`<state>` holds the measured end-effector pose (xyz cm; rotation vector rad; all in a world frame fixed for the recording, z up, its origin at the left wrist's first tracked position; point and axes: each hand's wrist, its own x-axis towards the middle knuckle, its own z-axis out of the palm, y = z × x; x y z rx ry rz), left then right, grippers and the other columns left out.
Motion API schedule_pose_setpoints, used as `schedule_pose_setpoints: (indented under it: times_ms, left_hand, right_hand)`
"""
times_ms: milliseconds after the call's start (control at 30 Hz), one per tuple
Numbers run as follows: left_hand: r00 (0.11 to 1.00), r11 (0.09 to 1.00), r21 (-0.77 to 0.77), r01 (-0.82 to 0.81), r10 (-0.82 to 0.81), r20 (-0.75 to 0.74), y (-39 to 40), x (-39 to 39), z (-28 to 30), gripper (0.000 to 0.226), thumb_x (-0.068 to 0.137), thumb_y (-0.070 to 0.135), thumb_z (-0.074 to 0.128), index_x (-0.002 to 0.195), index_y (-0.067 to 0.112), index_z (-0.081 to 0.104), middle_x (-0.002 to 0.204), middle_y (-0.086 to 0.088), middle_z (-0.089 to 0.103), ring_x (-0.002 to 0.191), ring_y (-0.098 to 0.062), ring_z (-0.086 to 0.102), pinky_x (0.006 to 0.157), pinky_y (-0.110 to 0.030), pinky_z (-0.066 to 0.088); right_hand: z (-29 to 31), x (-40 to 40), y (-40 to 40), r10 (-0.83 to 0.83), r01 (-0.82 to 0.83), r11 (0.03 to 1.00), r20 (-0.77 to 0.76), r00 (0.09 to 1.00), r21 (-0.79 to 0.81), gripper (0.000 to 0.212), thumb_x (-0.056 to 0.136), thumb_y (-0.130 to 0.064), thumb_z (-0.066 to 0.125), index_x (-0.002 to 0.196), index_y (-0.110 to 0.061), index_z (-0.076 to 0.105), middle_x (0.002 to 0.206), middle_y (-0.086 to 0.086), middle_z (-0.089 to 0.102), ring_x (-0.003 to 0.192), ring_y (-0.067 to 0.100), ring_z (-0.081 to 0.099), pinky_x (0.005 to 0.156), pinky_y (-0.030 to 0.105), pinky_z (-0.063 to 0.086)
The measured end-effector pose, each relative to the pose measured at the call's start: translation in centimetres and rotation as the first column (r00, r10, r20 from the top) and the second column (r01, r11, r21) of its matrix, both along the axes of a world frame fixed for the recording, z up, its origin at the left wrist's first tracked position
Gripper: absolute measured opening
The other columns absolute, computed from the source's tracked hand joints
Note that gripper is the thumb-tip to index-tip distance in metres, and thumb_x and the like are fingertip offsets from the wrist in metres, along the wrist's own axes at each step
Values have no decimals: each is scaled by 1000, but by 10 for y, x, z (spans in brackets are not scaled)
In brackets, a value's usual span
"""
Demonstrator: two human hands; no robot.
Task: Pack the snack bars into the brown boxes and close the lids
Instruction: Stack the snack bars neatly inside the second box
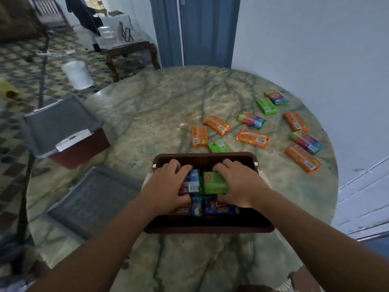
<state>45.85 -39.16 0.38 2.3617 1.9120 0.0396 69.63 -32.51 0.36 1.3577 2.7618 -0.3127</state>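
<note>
An open brown box (205,157) stands on the round marble table (147,114) in front of me. Both hands are inside it. My left hand (168,182) grips a blue and red snack bar (192,182). My right hand (237,182) grips a green snack bar (213,183) beside it. Under them lie blue snack bars (219,207) in the box. Several loose bars, orange (252,138), green (266,106) and multicoloured (251,120), are scattered on the table beyond the box to the right.
A grey lid (92,199) lies flat on the table left of the box. A second brown box (80,148) with a raised grey lid (61,123) sits at the table's left edge. A wall is close on the right; a blue door stands behind the table.
</note>
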Motion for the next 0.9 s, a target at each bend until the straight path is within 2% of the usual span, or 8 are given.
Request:
schedule_pose_setpoints:
  times_ms: [167, 300, 400, 467, 567, 700, 800, 900]
  left_hand:
    - [999, 997, 63, 39, -39, -1, 2, 2, -5, 60, 82, 54, 63, 130, 26, 40, 119, 2, 47, 103, -21, 53, 89, -38, 47]
    - [994, 994, 72, 82, -77, -71, -2, 1, -10, 48, 91, 51, 53, 132, 27, 43, 119, 1, 51, 104, -21, 55, 90, -37, 45]
    - [987, 990, 55, 128, -122, -105, -2, 3, -13, 32, 102, 44, 42, 126, 27, 51, 119, 1, 59, 106, -20, 58, 96, -37, 45]
    - [985, 988, 68, 142, -134, -109, 0, 4, -14, 26, 107, 39, 37, 125, 27, 52, 117, 2, 62, 105, -19, 60, 94, -36, 44]
    - [991, 990, 76, 120, -116, -60, 3, 3, -12, 28, 110, 39, 31, 131, 29, 45, 118, 3, 62, 103, -19, 60, 89, -36, 45]
    - [988, 1000, -17, -7, 9, 156, 3, 2, 0, 44, 110, 47, 24, 150, 35, 39, 127, 6, 65, 109, -17, 62, 90, -35, 46]
    - [997, 999, -39, 20, -17, 71, 9, 2, 3, 48, 110, 47, 23, 157, 38, 32, 129, 6, 64, 112, -17, 59, 86, -33, 40]
    - [1000, 1000, 0, 24, -24, 17, 15, 0, -7, 50, 110, 46, 24, 160, 38, 24, 138, 6, 53, 117, -17, 51, 90, -34, 43]
  right_hand:
    - [-8, -8, 7, -3, 4, 1000, 96, 995, -9, 84, 80, -58, 74, 151, -30, 37, 140, -4, 48, 123, 25, 49, 99, 42, 46]
    - [-17, -5, 2, -41, 40, 999, 94, 995, 13, 84, 84, -58, 69, 154, -30, 33, 144, -4, 47, 127, 25, 48, 104, 43, 42]
    - [-25, -7, -3, -59, 59, 998, 86, 995, 9, 82, 87, -59, 63, 157, -29, 31, 146, -3, 46, 130, 25, 45, 106, 42, 40]
    - [-26, -7, -4, -60, 60, 998, 89, 994, 8, 81, 87, -60, 61, 157, -30, 32, 145, -2, 46, 130, 25, 44, 107, 43, 39]
    - [-26, -8, -2, -70, 70, 998, 74, 995, -5, 81, 87, -59, 61, 156, -29, 33, 145, -2, 44, 130, 25, 42, 107, 43, 40]
    - [-25, -8, -3, -62, 63, 998, 54, 997, -16, 84, 85, -57, 65, 157, -31, 30, 145, -4, 45, 129, 24, 43, 108, 43, 40]
    - [-26, -8, -3, -92, 91, 995, 0, 996, -49, 90, 82, -52, 71, 156, -33, 24, 144, -5, 49, 127, 25, 46, 106, 44, 41]
    - [-27, -9, -3, -84, 84, 996, 20, 996, -37, 78, 83, -51, 70, 150, -32, 34, 141, -4, 49, 126, 25, 45, 106, 44, 41]
